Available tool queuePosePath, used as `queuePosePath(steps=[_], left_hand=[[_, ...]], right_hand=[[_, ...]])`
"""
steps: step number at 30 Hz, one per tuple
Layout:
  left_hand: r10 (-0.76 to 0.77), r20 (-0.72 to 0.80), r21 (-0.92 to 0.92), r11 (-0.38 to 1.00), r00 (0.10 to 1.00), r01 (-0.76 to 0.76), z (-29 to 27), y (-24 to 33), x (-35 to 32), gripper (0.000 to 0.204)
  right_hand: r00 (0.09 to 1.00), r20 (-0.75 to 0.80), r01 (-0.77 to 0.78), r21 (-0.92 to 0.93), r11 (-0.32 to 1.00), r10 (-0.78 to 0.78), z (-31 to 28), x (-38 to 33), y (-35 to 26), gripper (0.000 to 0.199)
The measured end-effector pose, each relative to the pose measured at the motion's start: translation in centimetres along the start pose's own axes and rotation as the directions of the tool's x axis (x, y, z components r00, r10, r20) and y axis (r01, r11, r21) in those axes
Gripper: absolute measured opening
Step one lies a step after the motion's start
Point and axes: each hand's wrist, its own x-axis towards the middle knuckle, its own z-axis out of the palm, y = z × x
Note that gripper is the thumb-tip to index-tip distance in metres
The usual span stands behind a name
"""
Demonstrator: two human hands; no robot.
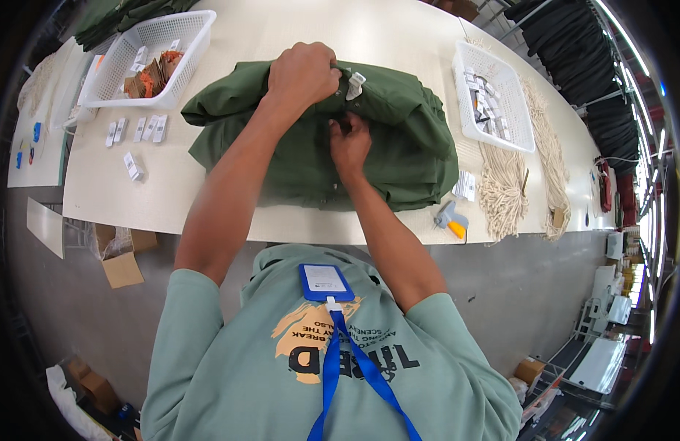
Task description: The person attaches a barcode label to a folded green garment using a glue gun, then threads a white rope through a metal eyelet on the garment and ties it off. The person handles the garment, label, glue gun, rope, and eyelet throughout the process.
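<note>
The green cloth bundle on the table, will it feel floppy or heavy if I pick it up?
The green cloth bundle would likely sag, since its folds look soft and I see nothing tying it. It may feel fairly heavy, judging by the thick layers at its right edge. It probably won't roll, lying broad on the table.

Grey floor (538,287), pale table (318,22), bright strip lights (626,33)

Room over the tabletop (376,37) beyond green garments (410,140) — white baskets (196,56) either side
</note>
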Motion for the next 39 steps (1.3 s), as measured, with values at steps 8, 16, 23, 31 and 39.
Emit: queuePosePath(steps=[8,16,23,31,39], left_hand=[[0.047,-0.002,0.007,0.999,0.999,-0.047,-1.4,0.9,-0.3,0.020],[0.112,0.005,-0.061,0.992,0.994,-0.112,-1.9,-0.5,0.5,0.025],[0.127,0.153,-0.099,0.989,0.980,-0.112,-2.4,-1.3,-0.3,0.019],[0.189,0.449,-0.600,0.788,0.874,0.138,-1.5,1.5,-13.5,0.018],[-0.001,0.828,-0.119,0.977,0.561,0.178,2.4,6.1,-21.8,0.036]], right_hand=[[0.996,0.069,-0.073,0.161,0.984,0.062,4.3,3.1,2.6,0.030],[0.996,0.072,0.046,0.032,0.998,-0.049,-0.8,1.8,-4.1,0.025],[0.838,0.540,-0.074,0.248,0.966,-0.075,-13.0,1.5,-14.6,0.032],[0.317,0.937,-0.589,0.317,0.743,-0.149,-13.6,-7.3,-11.6,0.024],[0.277,0.933,-0.237,0.297,0.925,-0.229,-25.8,-5.7,-4.4,0.043]])
